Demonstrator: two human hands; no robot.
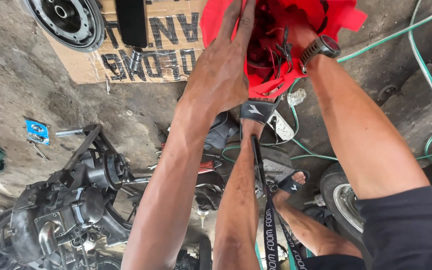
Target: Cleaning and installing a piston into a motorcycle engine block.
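— Hands first: where are they?

— Both reach up to the top centre of the frame. The left hand has its fingers stretched out straight and pressed flat against the left side of a red plastic bag, not curled round anything. The right hand is pushed down into the bag's mouth; its fingers are hidden by the red folds, so I cannot tell whether it grips something. A dark wristwatch sits on that wrist, right at the bag's edge.

— So the bag lies between the two hands?

— Yes, touching both, left hand on the outside, right hand inside. Dark tangled bits show within it, too jumbled to name.

— And further out?

— Just below the bag a foot in a black sandal, a second sandalled foot lower right, beside a small wheel. Green hose loops along the right edge. A grey engine block fills the lower left of the floor. Upper left lies a sheet of cardboard with a round metal hub and a socket on it. A small blue packet lies at mid-left.
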